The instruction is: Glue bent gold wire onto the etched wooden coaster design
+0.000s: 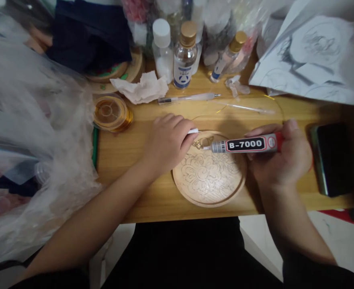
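Black clothing [183, 257] covers our lap, matte and soft. From the left, a cloudy plastic bag [59, 100] spreads in thin, wrinkled folds, with dark blue cloth [89, 38] heaped behind it. Next comes a round spool [112, 113] wound with shiny golden wire, then a crumpled, papery tissue [142, 89]. Our left hand [172, 140] lies over the upper left edge of a wooden disc [209, 192], thumb and forefinger pinched together on a small white cap [193, 131]. Behind stand see-through bottles [185, 56], some with gold lids, and a slim pen [191, 97] lies in front of them. Smooth and pale, the disc sits before us with a raised rim and flower outlines across its face; curled golden wire [206, 141] shows near its top. Our right hand [282, 160] is clamped around a silver glue tube [249, 144], its tip aimed left over that wire; whether they touch, we cannot tell. Farther right are pencil-drawn papers [318, 60] and a dark, flat phone [332, 158]. Beneath everything, the table [128, 160] shows yellowish wood grain, and below its front edge we see pale floor [255, 233].
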